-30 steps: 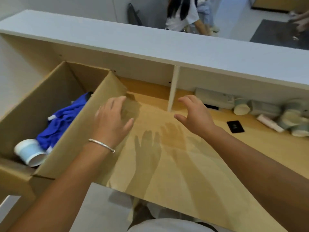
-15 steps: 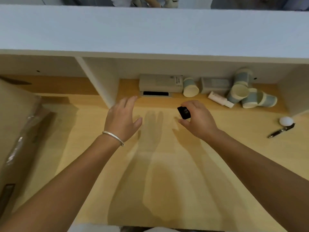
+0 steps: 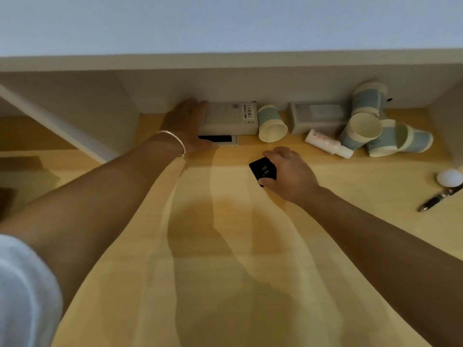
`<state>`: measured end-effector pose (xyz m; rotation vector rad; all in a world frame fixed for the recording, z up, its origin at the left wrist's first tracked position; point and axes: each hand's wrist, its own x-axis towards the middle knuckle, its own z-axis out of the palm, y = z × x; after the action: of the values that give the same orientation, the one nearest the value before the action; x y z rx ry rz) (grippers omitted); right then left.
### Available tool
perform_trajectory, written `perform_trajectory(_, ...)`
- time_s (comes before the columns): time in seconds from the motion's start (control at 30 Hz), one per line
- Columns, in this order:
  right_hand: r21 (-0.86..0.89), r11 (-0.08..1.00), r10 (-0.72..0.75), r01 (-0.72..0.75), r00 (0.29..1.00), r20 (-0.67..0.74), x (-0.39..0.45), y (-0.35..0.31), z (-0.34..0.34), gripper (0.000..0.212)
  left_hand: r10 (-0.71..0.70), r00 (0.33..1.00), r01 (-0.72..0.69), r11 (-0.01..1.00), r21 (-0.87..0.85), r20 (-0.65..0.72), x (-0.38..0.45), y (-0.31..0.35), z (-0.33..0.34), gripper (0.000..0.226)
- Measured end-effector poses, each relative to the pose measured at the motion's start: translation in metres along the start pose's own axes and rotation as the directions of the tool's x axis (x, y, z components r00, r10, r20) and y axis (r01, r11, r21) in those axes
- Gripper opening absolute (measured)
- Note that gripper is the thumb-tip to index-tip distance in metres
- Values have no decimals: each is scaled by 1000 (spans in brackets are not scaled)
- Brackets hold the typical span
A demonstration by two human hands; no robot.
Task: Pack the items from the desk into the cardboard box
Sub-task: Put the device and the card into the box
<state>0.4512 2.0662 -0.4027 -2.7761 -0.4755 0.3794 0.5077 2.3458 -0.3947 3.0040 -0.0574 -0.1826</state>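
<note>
My right hand (image 3: 290, 171) pinches a small black square object (image 3: 263, 169) and holds it just above the wooden desk (image 3: 225, 246). My left hand (image 3: 186, 123), with a silver bracelet, lies flat against the left end of a white box (image 3: 230, 118) under the shelf; whether it grips the box I cannot tell. A flat white device with a black panel (image 3: 220, 139) lies in front of that box. Beside them lie a paper cup (image 3: 271, 123), a second white box (image 3: 315, 117), a white tube (image 3: 328, 144) and a pile of paper cups (image 3: 375, 128). The cardboard box is out of view.
A white ball (image 3: 449, 177) and a dark pen (image 3: 439, 197) lie at the desk's right edge. A white shelf (image 3: 225, 61) overhangs the back of the desk, with a white divider (image 3: 57, 126) on the left. A white sleeve (image 3: 22, 291) fills the lower left corner.
My view swung right, away from the cardboard box. My right hand picked up the black square object. My left hand reached forward to the white box under the shelf.
</note>
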Motion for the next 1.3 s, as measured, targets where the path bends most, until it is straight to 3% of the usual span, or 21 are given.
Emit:
perform_trajectory(0.17, -18, 1000, -22, 23, 1000, 18, 10, -5, 0, 72, 24, 999, -27, 992, 127, 21, 12, -2, -8, 110)
perform_trajectory(0.3, -73, 997, 9, -7, 999, 31, 12, -10, -3, 74, -61, 995, 44, 979, 201, 80, 11, 3, -13, 100)
perform_trajectory(0.53, -238, 970, 64, -40, 994, 93, 4, -12, -8, 75, -158, 983, 154, 987, 53, 92, -15, 10, -7, 97)
perform_trajectory(0.7, -280, 958, 96, -68, 991, 88, -7, -14, -4, 78, -175, 984, 174, 982, 66, 15, -58, 1, 5, 96)
perform_trajectory(0.93, 148, 965, 205, -218, 974, 101, -27, -35, 6, 53, -205, 973, 206, 979, -4, -109, -135, -24, -7, 85)
perform_trajectory(1.13, 360, 928, 74, -91, 995, 60, -43, -107, 3, 27, -326, 926, 293, 938, -185, -189, -237, -41, -55, 73)
perform_trajectory(1.3, 438, 889, -139, 132, 990, -16, -52, -211, -12, 25, -502, 813, 428, 859, -281, -295, -355, -68, -99, 72)
